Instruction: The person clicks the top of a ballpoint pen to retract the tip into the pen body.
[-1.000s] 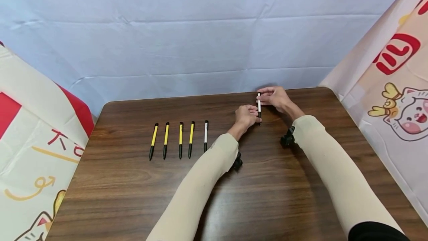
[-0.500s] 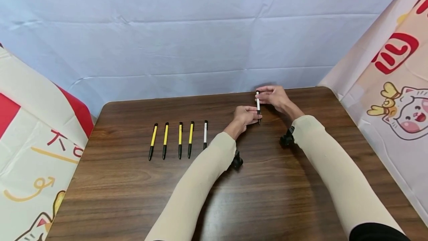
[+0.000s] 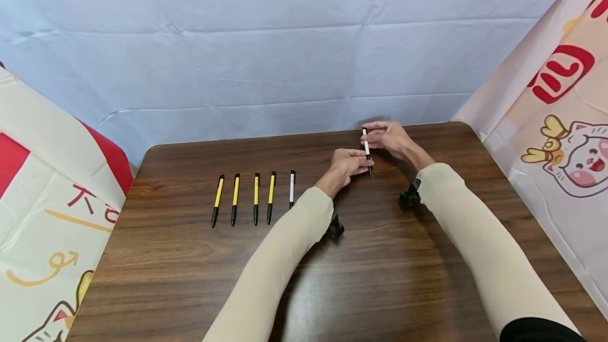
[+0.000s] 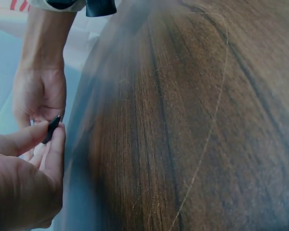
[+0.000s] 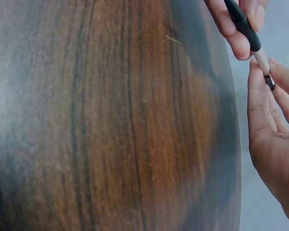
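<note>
Both hands hold one white ballpoint pen (image 3: 366, 145) with a black grip section, near the far table edge. My left hand (image 3: 348, 164) pinches its black lower part between thumb and fingers; in the left wrist view the black tip (image 4: 52, 130) sticks out past them. At the pen's other end, my right hand (image 3: 391, 139) pinches the white barrel close to the black clip end (image 5: 269, 83). In the right wrist view the black grip section (image 5: 249, 32) lies between the left fingers. A second white pen (image 3: 292, 189) lies on the table, its lower end hidden by the left sleeve.
Several yellow pens with black grips, among them the leftmost yellow pen (image 3: 218, 199), lie in a spaced row on the brown wooden table (image 3: 166, 278). A pale cloth (image 3: 285, 51) hangs behind the far edge; printed cloths (image 3: 565, 136) hang at both sides.
The pen's upper end has shifted slightly left and away, so the pen leans a little more. Both hands have drifted slightly left with it. The row of pens has not moved.
</note>
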A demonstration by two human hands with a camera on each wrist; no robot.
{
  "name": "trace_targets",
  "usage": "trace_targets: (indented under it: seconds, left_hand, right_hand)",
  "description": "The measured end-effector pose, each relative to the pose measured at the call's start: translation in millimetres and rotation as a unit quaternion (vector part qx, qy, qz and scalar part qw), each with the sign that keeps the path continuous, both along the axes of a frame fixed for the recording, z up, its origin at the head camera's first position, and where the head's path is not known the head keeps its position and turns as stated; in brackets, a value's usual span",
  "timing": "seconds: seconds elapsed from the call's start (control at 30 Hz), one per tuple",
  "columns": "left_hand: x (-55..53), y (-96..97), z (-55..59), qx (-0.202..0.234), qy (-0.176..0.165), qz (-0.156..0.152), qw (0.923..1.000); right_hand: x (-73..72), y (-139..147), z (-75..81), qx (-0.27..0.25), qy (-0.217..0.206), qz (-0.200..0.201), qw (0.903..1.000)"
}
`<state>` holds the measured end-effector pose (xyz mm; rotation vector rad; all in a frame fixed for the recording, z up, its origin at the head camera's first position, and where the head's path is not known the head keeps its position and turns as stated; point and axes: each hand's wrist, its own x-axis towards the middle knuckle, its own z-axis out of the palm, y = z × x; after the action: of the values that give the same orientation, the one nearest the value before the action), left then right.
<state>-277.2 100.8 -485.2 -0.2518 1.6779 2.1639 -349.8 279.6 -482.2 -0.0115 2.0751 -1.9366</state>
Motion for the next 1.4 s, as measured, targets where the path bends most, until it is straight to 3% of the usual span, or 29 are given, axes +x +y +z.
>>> trace_targets:
  seconds: [0.8, 1.07, 1.4]
  left_hand:
    - [5.4, -6.6, 6.8, 0.0, 0.003, -0.001, 1.0]
    - [6.5, -11.9, 7.8, -0.001, 0.003, -0.009, 0.9999]
    - [8.8, -20.7, 9.7, -0.002, 0.009, -0.026, 0.9996]
  right_hand:
    - [3.1, -5, 2.6, -0.008, 0.011, 0.002, 0.9999]
    - [5.0, -10, 2.1, 0.035, 0.029, 0.012, 0.9989]
    - [8.6, -17, 4.7, 0.029, 0.029, 0.018, 0.999]
